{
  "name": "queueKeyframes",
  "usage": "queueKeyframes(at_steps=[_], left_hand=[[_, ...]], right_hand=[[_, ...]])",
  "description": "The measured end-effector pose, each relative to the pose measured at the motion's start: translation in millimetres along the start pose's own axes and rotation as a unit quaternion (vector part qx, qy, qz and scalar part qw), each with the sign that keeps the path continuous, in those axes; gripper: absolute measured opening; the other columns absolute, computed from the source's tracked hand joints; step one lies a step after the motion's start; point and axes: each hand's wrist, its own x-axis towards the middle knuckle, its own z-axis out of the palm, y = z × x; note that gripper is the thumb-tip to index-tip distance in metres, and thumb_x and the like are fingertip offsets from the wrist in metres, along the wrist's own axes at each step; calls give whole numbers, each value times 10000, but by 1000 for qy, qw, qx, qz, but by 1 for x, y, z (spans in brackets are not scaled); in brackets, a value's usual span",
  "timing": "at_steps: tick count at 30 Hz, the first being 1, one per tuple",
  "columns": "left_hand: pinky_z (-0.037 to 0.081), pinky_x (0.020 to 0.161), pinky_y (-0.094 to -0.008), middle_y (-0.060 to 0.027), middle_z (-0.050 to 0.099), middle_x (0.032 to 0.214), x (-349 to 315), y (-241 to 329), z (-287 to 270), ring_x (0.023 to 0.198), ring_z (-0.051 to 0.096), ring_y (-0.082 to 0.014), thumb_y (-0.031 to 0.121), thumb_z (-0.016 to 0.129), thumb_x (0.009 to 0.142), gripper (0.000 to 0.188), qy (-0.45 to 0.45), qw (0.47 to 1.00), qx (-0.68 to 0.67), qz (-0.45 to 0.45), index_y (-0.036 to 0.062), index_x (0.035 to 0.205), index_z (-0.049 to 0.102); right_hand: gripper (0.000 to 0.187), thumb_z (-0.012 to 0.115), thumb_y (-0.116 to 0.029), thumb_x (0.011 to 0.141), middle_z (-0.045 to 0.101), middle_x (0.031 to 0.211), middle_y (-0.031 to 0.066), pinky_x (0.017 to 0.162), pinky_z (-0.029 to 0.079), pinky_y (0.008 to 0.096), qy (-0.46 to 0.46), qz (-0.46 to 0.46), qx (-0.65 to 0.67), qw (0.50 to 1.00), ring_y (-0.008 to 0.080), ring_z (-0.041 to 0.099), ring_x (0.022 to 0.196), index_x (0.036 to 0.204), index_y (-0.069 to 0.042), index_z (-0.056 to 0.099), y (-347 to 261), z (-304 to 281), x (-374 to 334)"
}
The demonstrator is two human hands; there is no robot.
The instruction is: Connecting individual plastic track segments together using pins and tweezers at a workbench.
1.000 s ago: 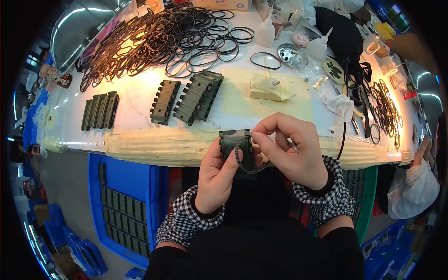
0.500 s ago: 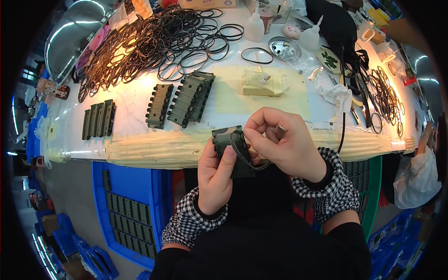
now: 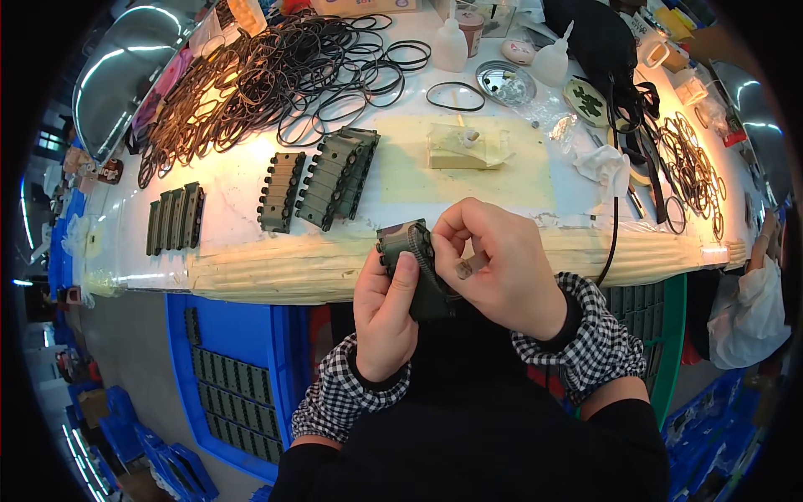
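Observation:
My left hand is closed around a dark green toy tank hull with small wheels along its edges, held upright over the table's front edge. A black ribbed rubber track runs along the hull's right side, under my left thumb. My right hand is closed, its fingertips against the track and wheels on that side. A short thin stick with a pale end pokes out from its curled fingers. Part of the track's far side is hidden by my fingers.
More green hulls stand in rows at left. Behind lies a heap of black rubber loops. A yellowish block, white squeeze bottles and a metal dish sit farther back. Blue and green crates flank me below.
The rubber track, which hung in a loose loop, now lies closer along the hull's wheels. My right hand has shifted slightly left and turned, showing the stick's pale end.

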Motion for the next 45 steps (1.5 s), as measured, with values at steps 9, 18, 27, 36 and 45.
queueKeyframes(at_steps=[9,18,27,36,45], left_hand=[[517,893,-304,-96,630,1125,2,4,-3,1006,627,-152,152,414,1040,252,-14,998,-57,-16,4,1223,505],[508,904,-292,-95,626,1142,2,3,-3,1034,614,-141,155,418,1041,255,-20,998,-53,-11,-1,1220,510],[493,943,-325,-96,616,1165,0,0,-7,1080,604,-169,154,424,1037,247,-38,998,-44,-10,22,1229,507],[504,922,-319,-96,631,1142,1,4,-8,1045,619,-162,149,433,1033,241,-58,995,-77,-20,18,1216,520],[489,940,-314,-79,630,1145,-1,1,-6,1058,610,-155,144,435,1032,225,-16,998,-59,-20,31,1199,535]], right_hand=[[128,687,-7,803,651,768,69,507,422,235,70,23,119,990,117,572,587,928,3,665,4,11,-5],[193,690,26,789,638,755,69,476,390,244,77,-1,125,989,123,538,554,974,-22,717,9,11,-9],[195,683,24,805,638,774,6,456,303,199,62,16,178,982,29,430,529,991,-15,729,7,7,-11],[189,686,19,802,631,744,14,451,303,198,56,46,186,980,26,429,512,981,-22,732,7,8,-11],[174,696,36,795,609,728,71,517,445,243,68,-36,71,995,133,578,577,961,-11,720,0,7,-10]])
